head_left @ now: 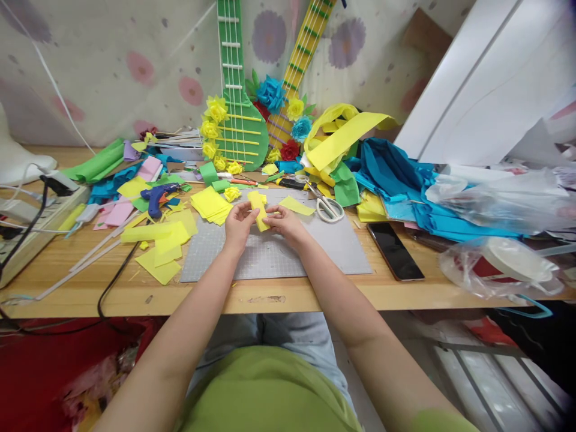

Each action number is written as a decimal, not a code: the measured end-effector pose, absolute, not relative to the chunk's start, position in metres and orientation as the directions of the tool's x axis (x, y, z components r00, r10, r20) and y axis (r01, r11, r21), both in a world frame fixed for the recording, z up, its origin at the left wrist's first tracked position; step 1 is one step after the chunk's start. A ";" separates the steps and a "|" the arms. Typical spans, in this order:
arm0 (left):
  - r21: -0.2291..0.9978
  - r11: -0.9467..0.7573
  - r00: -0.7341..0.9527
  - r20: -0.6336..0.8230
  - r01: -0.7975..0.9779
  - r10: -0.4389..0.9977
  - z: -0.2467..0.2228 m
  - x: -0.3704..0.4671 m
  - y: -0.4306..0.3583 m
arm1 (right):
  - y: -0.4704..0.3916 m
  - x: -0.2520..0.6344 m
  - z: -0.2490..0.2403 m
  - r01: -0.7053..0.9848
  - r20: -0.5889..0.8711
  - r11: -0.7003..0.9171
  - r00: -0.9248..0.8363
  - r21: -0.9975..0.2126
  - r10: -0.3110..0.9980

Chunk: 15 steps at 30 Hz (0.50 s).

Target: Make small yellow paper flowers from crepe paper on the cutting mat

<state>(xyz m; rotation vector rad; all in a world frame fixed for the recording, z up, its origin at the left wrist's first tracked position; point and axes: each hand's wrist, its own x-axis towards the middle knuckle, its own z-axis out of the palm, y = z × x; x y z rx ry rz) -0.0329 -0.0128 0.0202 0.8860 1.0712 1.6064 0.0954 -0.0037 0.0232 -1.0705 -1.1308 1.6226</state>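
Both my hands hold one small folded piece of yellow paper (258, 207) above the grey cutting mat (225, 264). My left hand (240, 221) pinches its left side, and my right hand (284, 222) grips its lower right edge. Just left of my left hand lies a stack of yellow paper squares (210, 204), with a small yellow paper flower (231, 194) beside it. A loose yellow sheet (297, 205) rests beyond my right hand. White-handled scissors (330, 210) lie on the mat further right.
A blue glue gun (157, 198) sits among paper scraps on the left. At the back stand a green paper instrument (243, 132) and a yellow one (299, 66), both with paper flowers. A phone (395, 251) lies right of the mat, near blue crepe paper (396, 171) and a bagged tape roll (504, 264).
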 end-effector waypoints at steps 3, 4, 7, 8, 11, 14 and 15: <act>0.928 -0.122 -0.287 0.018 -0.352 0.958 0.018 -0.032 -0.011 | -0.004 0.093 0.023 -0.139 -0.139 -0.177 -0.249 -0.974 0.959; 0.929 -0.101 -0.280 -0.003 -0.357 0.960 0.017 -0.032 -0.011 | -0.004 0.093 0.023 -0.128 -0.132 -0.167 -0.246 -0.978 0.960; 0.937 -0.038 -0.233 -0.047 -0.347 0.971 0.017 -0.031 -0.011 | -0.004 0.092 0.022 -0.092 -0.114 -0.139 -0.238 -0.986 0.965; 0.938 -0.027 -0.223 -0.054 -0.345 0.973 0.017 -0.032 -0.011 | -0.004 0.091 0.022 -0.075 -0.103 -0.124 -0.234 -0.990 0.967; 0.936 -0.012 -0.218 -0.069 -0.351 0.973 0.019 -0.034 -0.012 | -0.003 0.092 0.021 -0.026 -0.064 -0.072 -0.232 -0.997 0.971; 0.927 0.000 -0.216 -0.087 -0.375 0.972 0.020 -0.035 -0.012 | -0.002 0.092 0.019 0.003 -0.060 -0.061 -0.234 -0.998 0.970; 0.923 0.000 -0.211 -0.088 -0.386 0.973 0.020 -0.035 -0.012 | -0.002 0.092 0.019 0.014 -0.060 -0.059 -0.230 -0.998 0.971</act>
